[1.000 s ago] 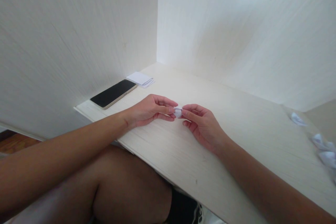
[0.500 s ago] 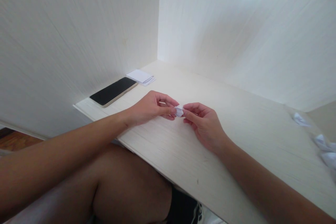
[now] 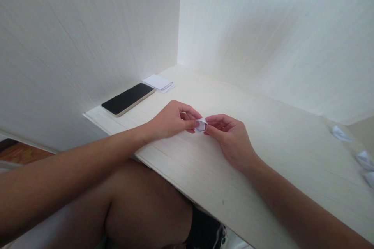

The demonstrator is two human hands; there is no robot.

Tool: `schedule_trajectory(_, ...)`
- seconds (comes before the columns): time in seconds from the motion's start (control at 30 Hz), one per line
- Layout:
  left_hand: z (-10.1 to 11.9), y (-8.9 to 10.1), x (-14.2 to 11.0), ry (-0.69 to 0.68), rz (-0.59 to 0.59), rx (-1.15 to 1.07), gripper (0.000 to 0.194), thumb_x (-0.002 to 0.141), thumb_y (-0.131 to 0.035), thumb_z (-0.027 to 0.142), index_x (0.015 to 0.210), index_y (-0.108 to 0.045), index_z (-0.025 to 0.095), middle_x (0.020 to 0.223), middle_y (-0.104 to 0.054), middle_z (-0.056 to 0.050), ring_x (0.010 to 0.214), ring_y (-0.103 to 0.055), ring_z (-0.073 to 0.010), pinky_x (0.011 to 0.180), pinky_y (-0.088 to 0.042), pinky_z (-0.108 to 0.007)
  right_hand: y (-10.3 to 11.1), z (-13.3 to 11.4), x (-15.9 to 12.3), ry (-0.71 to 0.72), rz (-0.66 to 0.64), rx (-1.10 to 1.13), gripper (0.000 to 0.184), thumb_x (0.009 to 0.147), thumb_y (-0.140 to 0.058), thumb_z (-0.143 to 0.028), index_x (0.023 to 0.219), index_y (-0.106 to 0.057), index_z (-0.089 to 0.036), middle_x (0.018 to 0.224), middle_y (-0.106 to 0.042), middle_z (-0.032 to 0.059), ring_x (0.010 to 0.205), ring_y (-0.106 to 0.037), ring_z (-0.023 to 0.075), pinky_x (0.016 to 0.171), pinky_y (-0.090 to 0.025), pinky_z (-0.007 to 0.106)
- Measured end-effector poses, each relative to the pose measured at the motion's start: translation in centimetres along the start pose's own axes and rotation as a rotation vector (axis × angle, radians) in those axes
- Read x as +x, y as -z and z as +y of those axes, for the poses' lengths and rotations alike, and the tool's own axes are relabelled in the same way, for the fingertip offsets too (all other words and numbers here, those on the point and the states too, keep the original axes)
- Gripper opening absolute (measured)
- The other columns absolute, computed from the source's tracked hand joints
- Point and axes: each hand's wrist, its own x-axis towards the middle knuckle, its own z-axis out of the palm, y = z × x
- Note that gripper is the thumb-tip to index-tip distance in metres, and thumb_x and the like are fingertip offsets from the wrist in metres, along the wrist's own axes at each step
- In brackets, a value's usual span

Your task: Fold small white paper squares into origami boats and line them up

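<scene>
A small folded piece of white paper [image 3: 200, 125] is held between my two hands, just above the white desk [image 3: 187, 163]. My left hand [image 3: 182, 118] pinches its left side between thumb and fingers. On the right side, my right hand [image 3: 226, 130] grips it with thumb and forefinger, the other fingers curled beneath. Fingertips cover both ends of the paper, so its full shape is hidden.
A black-screened phone [image 3: 128, 99] lies by the left panel, with a stack of folded white paper [image 3: 159, 83] beyond it. Several folded paper pieces [image 3: 341, 133] sit along the right side. Panels rise at the left and back. My legs are below the desk's front edge.
The paper's visible face has turned slightly and shows a more open, pointed fold. Both hands keep their pinch on it. The whole view has shifted a little.
</scene>
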Motion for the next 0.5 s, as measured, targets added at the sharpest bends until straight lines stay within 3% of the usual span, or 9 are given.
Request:
schedule_trajectory(0.23, -0.4, -0.59, 0.07, -0.009, 0.087, 0.059, 0.006, 0.075, -0.085, 0.012, 0.079, -0.082, 0.014, 0.067, -0.077, -0.007, 0.059, -0.072, -0.0168, 0.058, -0.06, -0.026, 0.07, -0.1, -0.01, -0.005, 0.052, -0.061, 0.024, 0.066, -0.095, -0.034, 0.079, -0.078, -0.024, 0.079, -0.078, 0.0034, 0.071, -0.068, 0.018, 0.07, -0.051, 0.036)
schedule_trajectory(0.5, 0.44, -0.57, -0.14, 0.085, 0.087, 0.008, 0.013, 0.072, -0.085, 0.008, 0.084, -0.083, 0.013, 0.074, -0.08, -0.009, 0.066, -0.074, -0.0186, 0.065, -0.063, -0.029, -0.12, -0.31, -0.32, 0.01, 0.085, -0.089, 0.027, 0.065, -0.096, -0.038, 0.078, -0.077, -0.023, 0.074, -0.076, 0.0039, 0.069, -0.068, 0.0184, 0.069, -0.053, 0.036)
